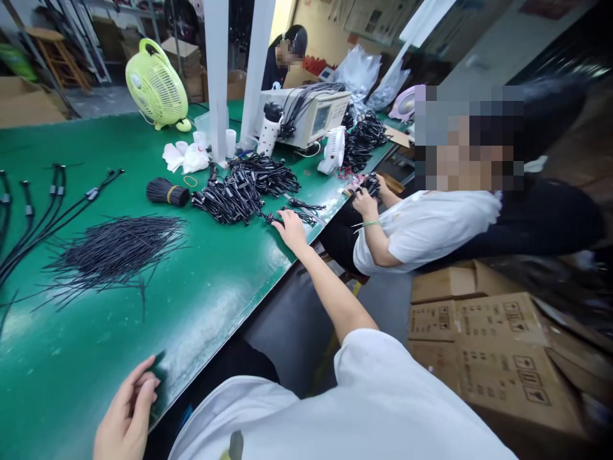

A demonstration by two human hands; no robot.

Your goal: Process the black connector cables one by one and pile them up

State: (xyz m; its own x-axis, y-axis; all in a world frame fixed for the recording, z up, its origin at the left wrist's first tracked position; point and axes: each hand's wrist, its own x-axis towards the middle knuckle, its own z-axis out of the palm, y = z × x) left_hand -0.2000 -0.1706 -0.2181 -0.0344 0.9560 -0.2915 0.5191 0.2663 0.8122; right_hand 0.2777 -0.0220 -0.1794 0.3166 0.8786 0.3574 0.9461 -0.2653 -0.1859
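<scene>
My right hand [292, 232] reaches across the green table to the edge of a heap of coiled black cables [234, 188]. Its thumb and fingers close on the end of one black cable [272, 218] at the heap's near side. My left hand [125, 412] rests by the table's front edge, fingers loosely bent and apart, with nothing in it. Between the hands and farther left lies a loose pile of thin black ties [117, 249]. A banded bundle of black ties [166, 191] sits beside the cable heap.
Long black cables [52, 211] lie at the left. A green fan [157, 86], a spotted bottle [269, 131] and a boxy instrument [306, 115] stand behind. At the right a co-worker [421, 223] handles cables; cardboard boxes [483, 338] stand on the floor. Another person [282, 61] is behind.
</scene>
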